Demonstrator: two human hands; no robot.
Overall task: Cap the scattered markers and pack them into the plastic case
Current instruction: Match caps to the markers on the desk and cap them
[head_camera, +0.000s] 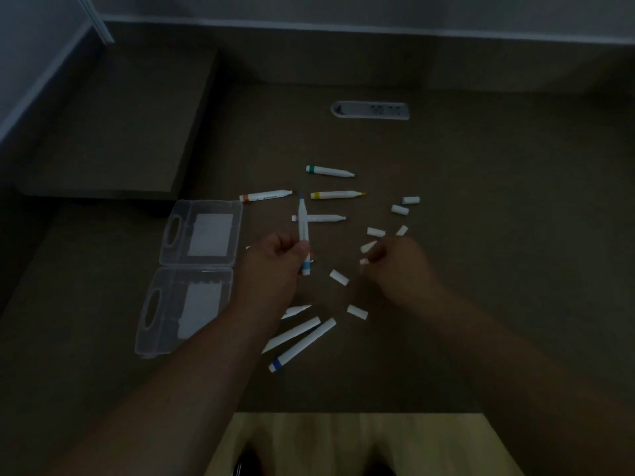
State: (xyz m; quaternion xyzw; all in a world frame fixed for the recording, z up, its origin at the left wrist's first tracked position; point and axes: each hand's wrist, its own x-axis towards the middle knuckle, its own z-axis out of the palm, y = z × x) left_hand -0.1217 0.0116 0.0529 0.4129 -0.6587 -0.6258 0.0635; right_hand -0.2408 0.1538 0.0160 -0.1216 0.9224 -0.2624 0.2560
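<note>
Holding a blue-tipped marker (303, 231) tip-up, the left hand (275, 266) has thumb and fingers curled round its lower barrel, clamped firm. Right hand (395, 266) sits at 3 o'clock of it, fingers bunched down on a white cap (364, 261); looks like a pinch, but dim light means I can't tell for sure whether the cap is lifted or only touched. Both forearms come in from 6 o'clock, wrists low over the desk (481, 235).

Risks, as I judge them:
- Caps all look white, so no colour match to check, but a cap pushed on crooked could jam or pop off later in the case.
- Marker tip is bare and pointing toward 12; a missed push puts ink on fingers or desk.
- Right hand is crowded by loose caps, e.g. one at 11 o'clock (368, 246) and one at 8 o'clock (339, 277). A careless lift could flick them away.
- Left forearm hangs over markers nearer the body, incl. the blue-banded one (302, 345); dropping the arm could roll them off toward 6.

Plastic case (202, 235) lies open at 9 o'clock of the left hand, both halves flat, no markers in it that I can see. Uncapped markers also lie toward 12, e.g. the yellow one (338, 194) and the green-banded one (330, 171).
</note>
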